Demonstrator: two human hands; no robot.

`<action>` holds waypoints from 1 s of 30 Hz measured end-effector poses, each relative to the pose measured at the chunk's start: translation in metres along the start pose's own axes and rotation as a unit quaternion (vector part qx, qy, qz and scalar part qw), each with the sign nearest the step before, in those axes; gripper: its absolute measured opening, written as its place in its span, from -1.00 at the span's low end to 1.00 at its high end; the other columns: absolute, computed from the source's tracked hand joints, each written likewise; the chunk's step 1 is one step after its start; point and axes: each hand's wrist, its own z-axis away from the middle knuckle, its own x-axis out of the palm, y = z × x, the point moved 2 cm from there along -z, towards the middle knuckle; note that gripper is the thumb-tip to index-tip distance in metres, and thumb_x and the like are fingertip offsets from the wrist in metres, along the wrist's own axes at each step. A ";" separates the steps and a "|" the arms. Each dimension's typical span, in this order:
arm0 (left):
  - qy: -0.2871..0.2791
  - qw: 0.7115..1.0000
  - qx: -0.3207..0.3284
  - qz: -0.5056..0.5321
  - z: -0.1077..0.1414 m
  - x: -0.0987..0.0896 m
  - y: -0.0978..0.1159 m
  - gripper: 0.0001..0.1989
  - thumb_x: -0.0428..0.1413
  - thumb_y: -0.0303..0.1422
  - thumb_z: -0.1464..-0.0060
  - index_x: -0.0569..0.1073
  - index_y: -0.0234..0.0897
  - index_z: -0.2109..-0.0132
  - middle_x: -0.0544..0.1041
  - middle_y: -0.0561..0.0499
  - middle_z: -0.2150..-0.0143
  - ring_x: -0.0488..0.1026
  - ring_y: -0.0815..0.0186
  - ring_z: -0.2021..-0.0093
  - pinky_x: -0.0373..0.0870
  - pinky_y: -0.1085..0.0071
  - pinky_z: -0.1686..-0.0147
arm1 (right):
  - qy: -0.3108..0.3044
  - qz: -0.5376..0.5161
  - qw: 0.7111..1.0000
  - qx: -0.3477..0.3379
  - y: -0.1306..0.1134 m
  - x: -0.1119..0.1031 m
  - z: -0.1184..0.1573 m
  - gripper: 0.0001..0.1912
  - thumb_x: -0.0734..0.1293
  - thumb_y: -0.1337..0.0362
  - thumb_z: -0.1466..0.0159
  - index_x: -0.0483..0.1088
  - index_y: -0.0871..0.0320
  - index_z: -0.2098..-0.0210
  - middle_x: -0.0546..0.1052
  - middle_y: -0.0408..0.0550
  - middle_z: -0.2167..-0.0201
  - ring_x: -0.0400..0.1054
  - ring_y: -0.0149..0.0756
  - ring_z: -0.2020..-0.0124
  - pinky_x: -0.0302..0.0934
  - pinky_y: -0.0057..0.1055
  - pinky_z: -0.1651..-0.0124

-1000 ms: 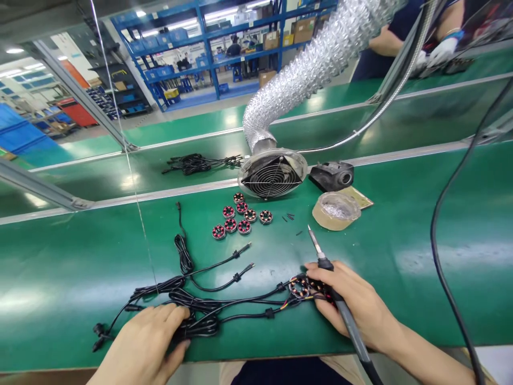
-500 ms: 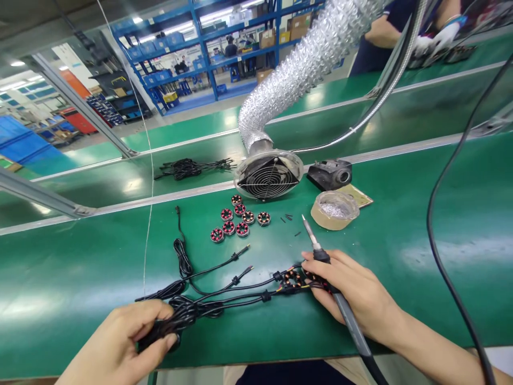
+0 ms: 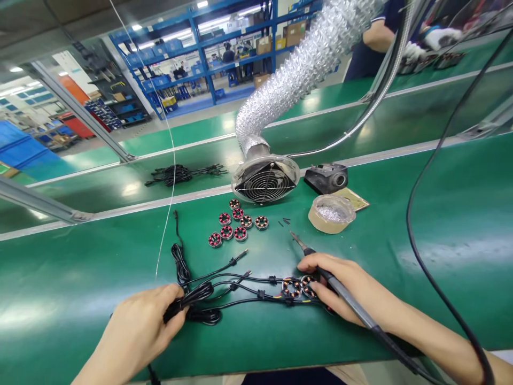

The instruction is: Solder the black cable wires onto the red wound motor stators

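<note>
My left hand [image 3: 138, 326] is closed around coiled black cables [image 3: 200, 293] near the front of the bench. Their free ends run rightward to small ring-shaped motor stators with copper windings [image 3: 291, 287], joined by thin coloured wires. My right hand [image 3: 356, 289] grips a soldering iron [image 3: 342, 291], its tip pointing up and left above the bench. The fingers of that hand also touch a second stator [image 3: 308, 285]; another lies partly hidden under them. Two cable ends with bare tips [image 3: 240, 255] lie between my hands.
Several loose stators [image 3: 240, 233] sit mid-bench. Behind them is a round fume extractor fan [image 3: 265, 184] on a silver duct [image 3: 276, 91]. A tape roll [image 3: 331, 224] and a black iron holder [image 3: 326, 179] stand to the right. Across the bench, a gloved co-worker's hands [image 3: 441, 38] handle parts.
My left hand has moved right and slightly up with the cables. The iron has tilted further left, its tip lower. My right fingers have shifted, uncovering more of the second stator.
</note>
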 end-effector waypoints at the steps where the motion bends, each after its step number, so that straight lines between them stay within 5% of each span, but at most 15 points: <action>1: 0.000 1.000 0.005 -0.001 0.000 -0.001 0.000 -0.76 -0.06 -0.28 -0.13 0.51 -0.14 0.27 0.64 0.05 0.40 0.59 0.16 0.43 0.36 0.38 0.44 | 0.003 0.005 1.000 0.001 0.002 0.001 -0.003 -0.75 0.17 0.45 -0.25 0.34 0.10 0.12 0.54 -0.05 0.28 0.45 -0.32 0.37 0.34 -0.44 0.30; 10: 0.077 0.997 0.028 0.008 0.013 0.006 -0.008 -0.79 -0.04 -0.28 -0.17 0.49 -0.14 0.26 0.62 0.06 0.41 0.55 0.22 0.47 0.33 0.40 0.46 | 0.080 0.174 0.978 -0.080 -0.007 0.014 -0.019 -0.86 0.22 0.34 -0.32 0.35 0.15 0.14 0.48 -0.06 0.45 0.33 -0.24 0.44 0.26 -0.39 0.38; 19: 0.145 0.985 0.091 -0.001 0.031 -0.013 0.006 -0.89 0.02 -0.40 -0.09 0.43 -0.14 0.31 0.53 0.11 0.50 0.48 0.25 0.53 0.29 0.40 0.51 | -0.077 0.279 0.956 0.047 -0.020 0.020 -0.033 -0.66 0.24 0.46 -0.10 0.30 0.12 0.11 0.54 -0.09 0.40 0.50 -0.15 0.48 0.22 -0.38 0.52; 23: 0.117 0.985 0.126 -0.006 0.032 -0.010 0.007 -0.88 0.03 -0.47 -0.07 0.41 -0.15 0.27 0.56 0.11 0.44 0.51 0.25 0.49 0.31 0.40 0.50 | -0.098 0.244 0.964 0.039 -0.016 0.017 -0.042 -0.66 0.22 0.46 -0.12 0.26 0.11 0.10 0.55 -0.09 0.39 0.48 -0.18 0.57 0.23 -0.37 0.55; 30: 0.093 0.993 0.066 0.024 0.027 -0.001 0.019 -0.84 0.04 -0.55 0.06 0.38 -0.18 0.35 0.56 0.08 0.44 0.52 0.21 0.46 0.33 0.38 0.47 | -0.097 0.174 0.980 -0.010 -0.002 0.018 -0.048 -0.55 0.18 0.56 0.03 0.20 0.01 0.18 0.43 -0.28 0.60 0.38 -0.24 0.65 0.21 -0.44 0.59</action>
